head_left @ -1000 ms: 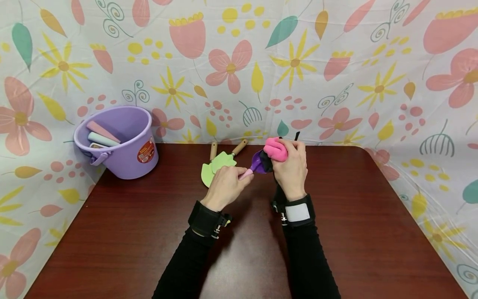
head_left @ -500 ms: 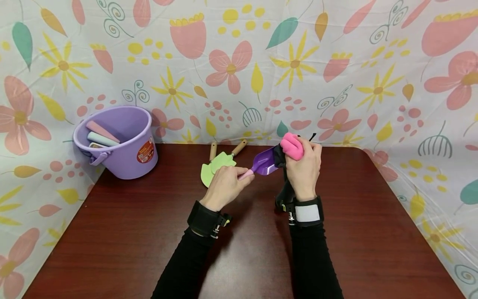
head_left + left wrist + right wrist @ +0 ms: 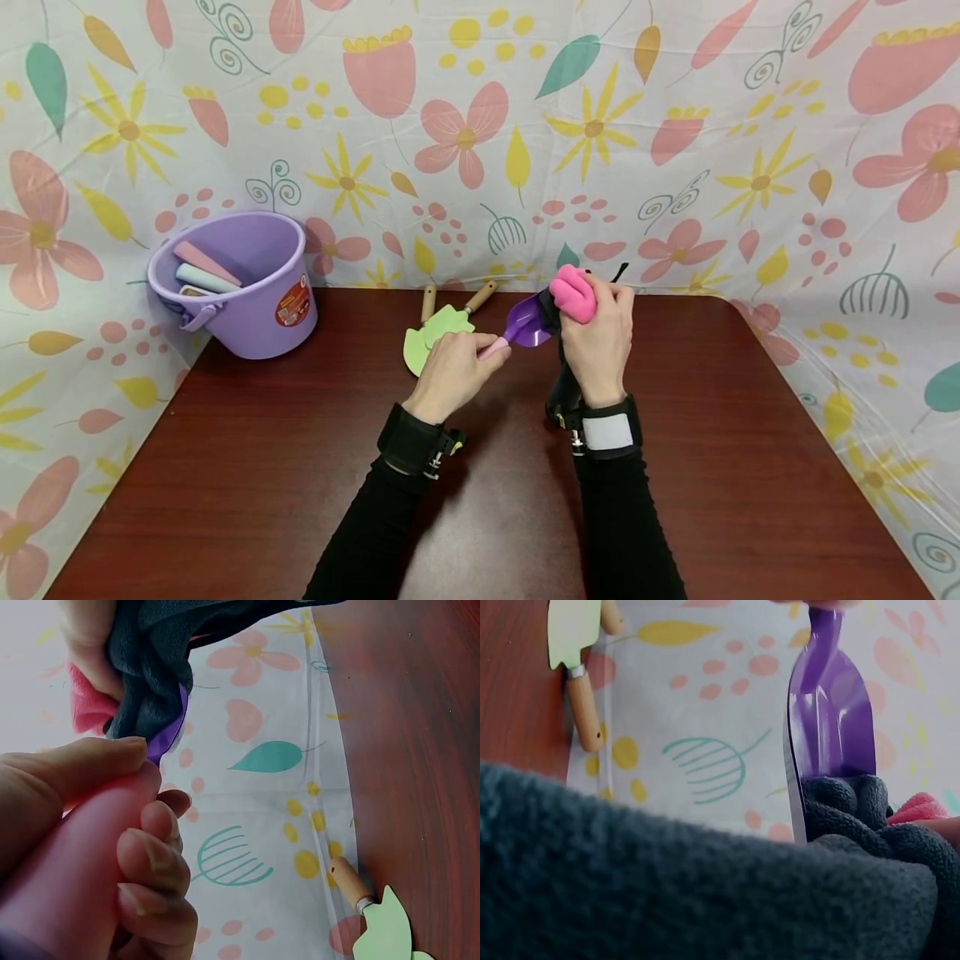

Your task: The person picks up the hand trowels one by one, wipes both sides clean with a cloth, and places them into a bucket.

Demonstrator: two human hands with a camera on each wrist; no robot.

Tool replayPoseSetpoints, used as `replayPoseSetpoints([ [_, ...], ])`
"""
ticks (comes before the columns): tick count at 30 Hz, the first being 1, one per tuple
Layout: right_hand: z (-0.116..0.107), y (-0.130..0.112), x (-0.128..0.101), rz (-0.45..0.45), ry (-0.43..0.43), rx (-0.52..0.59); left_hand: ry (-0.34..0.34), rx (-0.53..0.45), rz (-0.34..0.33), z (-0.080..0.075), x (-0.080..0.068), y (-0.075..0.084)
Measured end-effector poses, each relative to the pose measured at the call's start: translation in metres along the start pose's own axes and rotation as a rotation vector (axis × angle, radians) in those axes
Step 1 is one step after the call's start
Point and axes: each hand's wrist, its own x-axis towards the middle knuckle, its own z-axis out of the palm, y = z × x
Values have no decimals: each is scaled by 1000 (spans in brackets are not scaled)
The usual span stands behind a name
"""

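My left hand (image 3: 452, 377) grips the pink handle (image 3: 79, 862) of a small garden trowel, whose purple scoop (image 3: 527, 322) points right and up, off the table. In my right hand (image 3: 602, 343) is a bunched cloth, pink (image 3: 573, 293) on one side and dark grey (image 3: 847, 802) on the other. The grey side presses into the trowel's scoop near its tip, as the right wrist view shows. A loose dark length of the cloth (image 3: 564, 392) hangs below the right hand. The right fingertips are mostly hidden behind the cloth.
Two light green garden tools (image 3: 442, 329) with wooden handles lie at the table's back edge, left of the trowel. A purple bucket (image 3: 258, 325) with pink and pale blue handles inside stands back left. A flower-printed sheet (image 3: 465, 192) hangs behind the brown table (image 3: 750, 458).
The right hand slid the cloth rightward along the scoop toward its tip, baring more purple, then came back slightly left. The left hand and trowel handle have stayed put.
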Motion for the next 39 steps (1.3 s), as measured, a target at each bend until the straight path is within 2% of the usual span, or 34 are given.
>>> replayPoseSetpoints([
  [5,7,-4,-5,-62,-84,-43,11,5,-31,-1,0,-1],
  [15,8,-12,-13,-181,-402,-75,59,60,-61,-2,1,-5],
  [20,7,-10,-12,-245,-490,-84,76,46,-64,-1,1,-7],
  [23,8,-10,-12,-284,-475,-82,84,46,-65,-1,1,-6],
  [27,13,-8,-12,-288,-403,-57,82,61,-63,-1,1,-5],
  [33,18,-3,-11,-234,-319,-38,75,69,-54,2,1,-5],
  [39,13,7,-5,-150,-258,-38,42,55,-45,6,2,-3],
])
